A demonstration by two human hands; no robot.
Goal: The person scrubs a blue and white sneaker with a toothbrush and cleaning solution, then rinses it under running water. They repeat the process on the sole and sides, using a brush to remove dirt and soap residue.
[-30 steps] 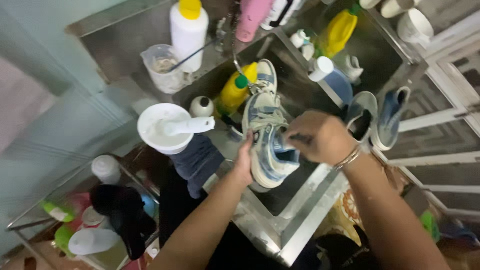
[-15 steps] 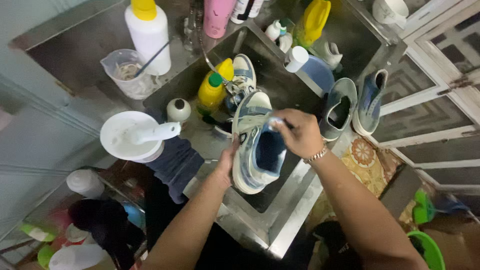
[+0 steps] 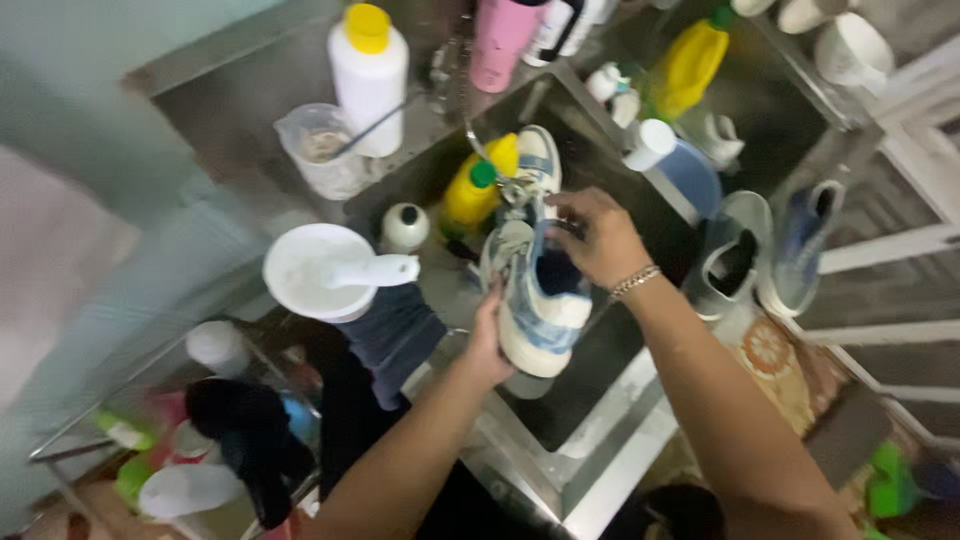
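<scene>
A: Obs. — where's the sneaker (image 3: 535, 300) rel. to the hands?

B: Blue-and-white sneaker held over the steel sink (image 3: 600, 440), toe pointing up-frame, opening facing cam. Left hand (image 3: 490, 340) cups it from the left side, near the heel, fingers wrapped under the sole edge, so closed on the shoe. Right hand (image 3: 598, 238) sits at the top of the opening, on the tongue/lace area, fingers curled in a grip there.

A: Anything in the right hand besides the shoe?

B: Can't tell. Fingertips are tucked and blurred; poss. a small item pinched, not resolvable. Bracelet (image 3: 636, 281) on that wrist.

A: Surroundings?

B: 2nd sneaker (image 3: 538, 165) lies in the basin just beyond, partly behind the held one. Yellow bottle w/ green cap (image 3: 470, 195) just left of it. White bowl w/ scoop (image 3: 315, 270) on sink's left rim, dark cloth (image 3: 395, 335) hanging below it. Another pair of shoes (image 3: 770, 250) to the right on the counter, well apart from the hands.

A: Hidden / unclear?

B: Sole of held shoe not visible. Tap (image 3: 480, 150) outline smeared by motion blur. Lower-left shelf items too blurred to ID. Both forearms cut off at bottom edge.
</scene>
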